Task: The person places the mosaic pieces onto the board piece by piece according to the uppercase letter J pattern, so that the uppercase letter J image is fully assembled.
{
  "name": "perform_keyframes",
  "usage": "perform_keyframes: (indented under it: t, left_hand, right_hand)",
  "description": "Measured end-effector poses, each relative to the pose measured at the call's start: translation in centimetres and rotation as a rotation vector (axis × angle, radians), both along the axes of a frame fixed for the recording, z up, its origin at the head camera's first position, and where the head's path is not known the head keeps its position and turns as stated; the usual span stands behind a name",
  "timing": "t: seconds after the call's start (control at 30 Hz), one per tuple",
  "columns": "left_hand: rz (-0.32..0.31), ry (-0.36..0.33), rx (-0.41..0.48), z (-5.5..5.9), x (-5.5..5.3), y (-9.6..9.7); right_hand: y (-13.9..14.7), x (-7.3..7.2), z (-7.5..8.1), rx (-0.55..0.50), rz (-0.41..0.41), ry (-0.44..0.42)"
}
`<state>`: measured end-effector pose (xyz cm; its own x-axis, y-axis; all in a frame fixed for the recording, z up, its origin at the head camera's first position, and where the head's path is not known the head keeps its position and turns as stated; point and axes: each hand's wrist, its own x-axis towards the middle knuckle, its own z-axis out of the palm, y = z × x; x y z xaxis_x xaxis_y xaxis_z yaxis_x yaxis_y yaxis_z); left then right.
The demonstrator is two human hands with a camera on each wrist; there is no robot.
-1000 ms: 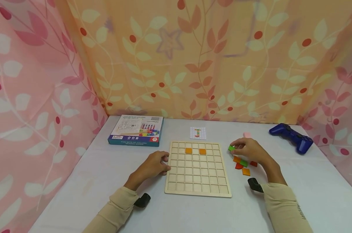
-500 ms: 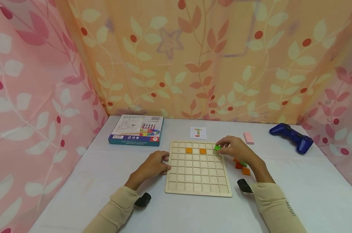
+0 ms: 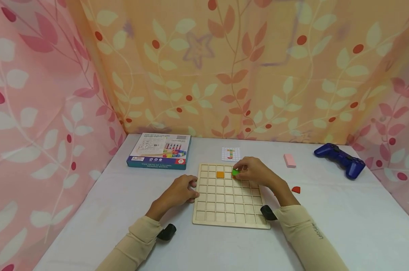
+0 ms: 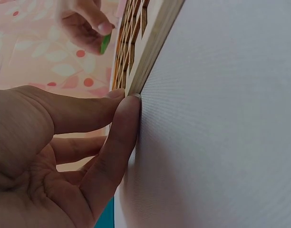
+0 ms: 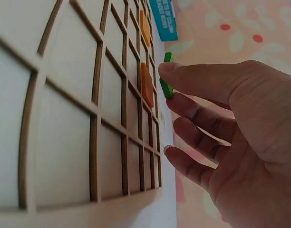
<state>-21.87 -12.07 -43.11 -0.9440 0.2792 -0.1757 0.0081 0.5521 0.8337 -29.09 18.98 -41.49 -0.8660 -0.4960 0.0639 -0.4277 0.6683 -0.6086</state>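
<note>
Your green tile [image 3: 235, 172] has just come off the counter [image 3: 229, 248], across the board's right edge, and is now over the far part of the board, apart from its surface. You hold it in your right hand [image 3: 255, 171], pinched between thumb and finger. So the piece has reached the board, but it is not yet seated in any cell.

Below it on the board [image 3: 231, 226], the right orange tile [image 5: 147, 85] sits in the second row from the far edge, partly covered by your grip in the head view. The left orange tile [image 3: 220, 174] lies in the same row, and the cell between them shows no tile.

Your left hand [image 3: 178, 192] hasn't shifted: its grip pinches the board's left edge, and the board has stayed put.

Beyond the board's far edge lies the card [image 3: 230, 154], with a small coloured pattern. To the board's right you have a red piece [image 3: 296, 190]; your right arm hides most of what lies beside the right edge. Farther out are the pink block [image 3: 289, 160], the controller [image 3: 339, 161] near the counter's far right corner, and the box [image 3: 158, 150] near the far left one.
</note>
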Motion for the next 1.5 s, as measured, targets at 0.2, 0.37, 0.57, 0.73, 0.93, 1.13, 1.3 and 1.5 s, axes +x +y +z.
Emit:
perform_keyframes:
  t: [0.2,0.37,0.57,0.73,0.93,1.13,1.3,1.5]
  left_hand:
    - [-0.001,-0.008,0.007,0.1,-0.1,0.1]
    - [-0.012,-0.005,0.005,0.1,-0.1,0.1]
    - [0.003,-0.015,0.0,0.1,-0.2,0.2]
    - [0.006,-0.011,0.003,0.1,-0.1,0.2]
    - [0.008,-0.011,0.015,0.0,-0.1,0.2]
    - [0.011,-0.013,0.01,0.0,-0.1,0.1]
    - [0.006,-0.01,0.01,0.2,0.0,0.1]
    - [0.004,-0.008,0.008,0.3,0.1,0.0]
  right_hand:
    - [-1.4,-0.5,-0.2,-0.02,0.042,-0.003]
    - [-2.4,-0.8,-0.3,-0.01,0.074,-0.023]
    - [-2.7,-0.9,-0.4,0.019,0.075,-0.024]
    - [-2.6,-0.9,-0.5,0.03,0.083,-0.012]
    - [-2.6,-0.7,-0.3,0.062,0.084,-0.008]
    - [-2.4,-0.4,0.0,0.078,0.097,0.027]
    - [-1.4,0.1,0.0,0.056,0.053,0.02]
    - [0.8,1.1,0.3,0.021,-0.003,0.012]
